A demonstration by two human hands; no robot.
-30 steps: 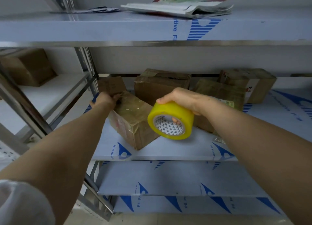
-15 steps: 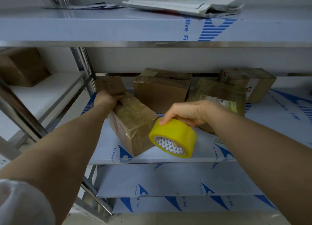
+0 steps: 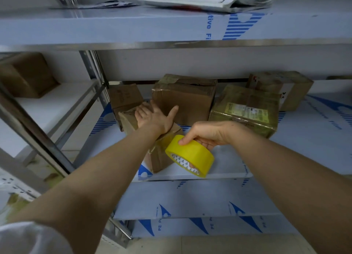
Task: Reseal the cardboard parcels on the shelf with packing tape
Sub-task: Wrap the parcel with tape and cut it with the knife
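At far left, a lone box (image 3: pixel 26 74) sits on the neighbouring shelf, out of reach and, I judge, not the present concern. Past the post (image 3: pixel 90 67), a small box (image 3: pixel 124 95) stands at the back of the main shelf (image 3: pixel 314 139).

Just in front of it the front box (image 3: pixel 159 159) lies skewed, one corner at the shelf's front edge, likely drawn forward so its top seam can be reached. The left hand (image 3: pixel 154 117) lies palm down on its top, thumb splayed, fingers stretched toward the far end; whether they hook over that edge I cannot tell. The hold looks meant to press the flaps down and pin the box against the pull of tape.

Behind stands a big box (image 3: pixel 188 101) whose top flaps look loose, so it probably wants sealing too.

The tape (image 3: pixel 190 155) hangs just beside the front box's near right side. The right hand (image 3: pixel 207 133) grips it with fingers through the core and thumb on the yellow face, a grip that should let the roll turn as a strip is drawn. No free end shows.

Further right stand a labelled box (image 3: pixel 245 109) and, behind it, a far box (image 3: pixel 282 88), apparently awaiting their turn.
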